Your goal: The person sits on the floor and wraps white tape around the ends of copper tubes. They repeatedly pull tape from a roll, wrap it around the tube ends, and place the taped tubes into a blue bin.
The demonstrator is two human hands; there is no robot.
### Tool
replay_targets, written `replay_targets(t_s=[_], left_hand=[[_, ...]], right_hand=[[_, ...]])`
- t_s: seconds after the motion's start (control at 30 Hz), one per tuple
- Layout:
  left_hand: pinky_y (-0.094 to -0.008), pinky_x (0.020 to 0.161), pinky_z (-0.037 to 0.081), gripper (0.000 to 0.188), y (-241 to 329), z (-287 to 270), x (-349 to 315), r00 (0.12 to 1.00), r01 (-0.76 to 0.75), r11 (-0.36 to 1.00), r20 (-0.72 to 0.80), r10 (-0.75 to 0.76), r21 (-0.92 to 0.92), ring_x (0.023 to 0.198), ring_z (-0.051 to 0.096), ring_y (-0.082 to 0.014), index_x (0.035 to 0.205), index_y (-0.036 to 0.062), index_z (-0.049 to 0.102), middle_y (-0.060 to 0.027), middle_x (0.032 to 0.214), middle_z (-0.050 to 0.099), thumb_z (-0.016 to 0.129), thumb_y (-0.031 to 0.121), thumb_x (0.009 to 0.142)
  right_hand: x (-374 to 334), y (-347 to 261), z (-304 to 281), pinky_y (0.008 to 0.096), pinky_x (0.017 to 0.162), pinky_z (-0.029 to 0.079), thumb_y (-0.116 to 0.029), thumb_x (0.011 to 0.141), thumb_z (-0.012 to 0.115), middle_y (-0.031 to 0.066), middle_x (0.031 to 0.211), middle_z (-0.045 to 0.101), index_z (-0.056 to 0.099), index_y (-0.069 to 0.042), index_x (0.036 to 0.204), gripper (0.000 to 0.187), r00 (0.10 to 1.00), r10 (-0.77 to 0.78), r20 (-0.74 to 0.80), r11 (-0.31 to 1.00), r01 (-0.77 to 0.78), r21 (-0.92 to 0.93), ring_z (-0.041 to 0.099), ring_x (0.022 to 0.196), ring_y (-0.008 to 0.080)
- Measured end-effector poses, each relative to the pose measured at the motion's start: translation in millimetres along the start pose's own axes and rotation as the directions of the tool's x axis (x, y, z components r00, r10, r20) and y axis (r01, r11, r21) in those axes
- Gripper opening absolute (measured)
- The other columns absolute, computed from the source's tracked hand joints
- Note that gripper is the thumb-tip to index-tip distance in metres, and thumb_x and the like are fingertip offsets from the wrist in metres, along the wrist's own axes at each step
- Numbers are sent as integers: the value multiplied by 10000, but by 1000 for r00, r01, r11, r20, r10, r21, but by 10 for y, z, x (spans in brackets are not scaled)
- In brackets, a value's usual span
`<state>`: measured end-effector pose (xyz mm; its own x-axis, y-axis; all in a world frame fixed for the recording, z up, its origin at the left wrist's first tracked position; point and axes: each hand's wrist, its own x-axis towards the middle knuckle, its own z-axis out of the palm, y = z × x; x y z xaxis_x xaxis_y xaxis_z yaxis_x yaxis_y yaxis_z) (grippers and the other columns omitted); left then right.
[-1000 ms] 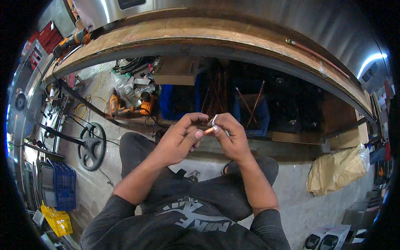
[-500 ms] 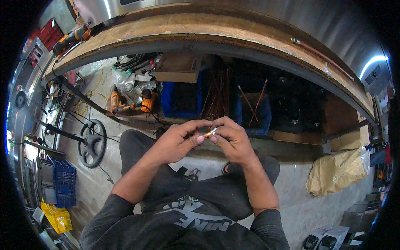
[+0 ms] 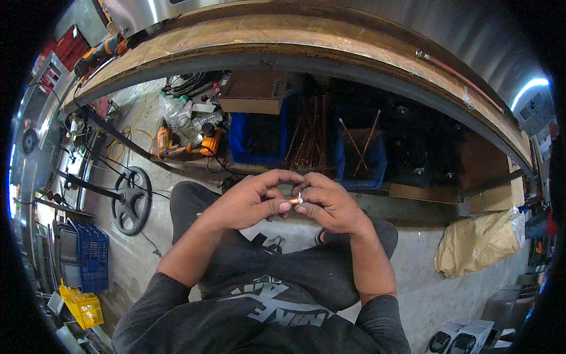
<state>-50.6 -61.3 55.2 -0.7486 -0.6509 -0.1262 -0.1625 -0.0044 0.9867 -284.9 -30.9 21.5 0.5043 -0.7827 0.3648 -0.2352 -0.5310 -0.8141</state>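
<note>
Between both hands, above my lap, is a short copper tube (image 3: 293,201) with a small silvery piece (image 3: 300,199) at its right end. My left hand (image 3: 250,199) pinches the copper part between thumb and fingers. My right hand (image 3: 331,204) has its thumb and fingers closed around the silvery end. The index fingertips of both hands nearly meet above the tube. Much of the small part is hidden by the fingers, so its full shape cannot be made out.
A wooden workbench (image 3: 265,32) spans the front, with a copper pipe (image 3: 457,76) on its right side. On the shelf below are blue bins (image 3: 257,154), thin copper rods (image 3: 315,135), a cardboard box (image 3: 253,97) and orange power tools (image 3: 168,141). A brown paper sack (image 3: 474,246) lies right.
The copper tube has turned from tilted to nearly level and sits slightly lower. My right hand has rotated and shifted a little; both hands keep their hold.
</note>
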Motion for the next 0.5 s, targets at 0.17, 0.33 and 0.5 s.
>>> replay_targets(t_s=[0.17, 0.33, 0.5], left_hand=[[-255, 690, 487, 509, -78, -7, 2, 999, -36, 999, -9, 36, -18, 751, 594, -68, 1382, 64, 486, -33, 823, 693, 686, 148, 922], [-261, 719, 500, 360, -185, 107, -2, 971, -141, 986, -179, 156, 94, 797, 621, -85, 1243, 23, 633, -41, 886, 715, 703, 119, 903], [-270, 738, 516, 254, -131, 97, -40, 960, -122, 955, -212, 183, 271, 834, 672, -134, 1099, 28, 721, -85, 919, 725, 733, 123, 864]], right_hand=[[7, -19, -12, 370, 794, 463, -151, 871, 698, 122, 968, 613, 699, -25, 965, 158, 996, 12, 89, 999, -15, 34, 579, 907, 270], [24, -18, 50, 396, 825, 468, -195, 894, 685, 135, 975, 611, 678, -15, 950, 189, 1000, -14, -5, 1000, 14, 8, 583, 940, 312], [40, 4, 67, 343, 779, 470, -178, 906, 674, 122, 982, 609, 688, 5, 927, 184, 998, -36, -50, 998, 39, 51, 593, 897, 249]])
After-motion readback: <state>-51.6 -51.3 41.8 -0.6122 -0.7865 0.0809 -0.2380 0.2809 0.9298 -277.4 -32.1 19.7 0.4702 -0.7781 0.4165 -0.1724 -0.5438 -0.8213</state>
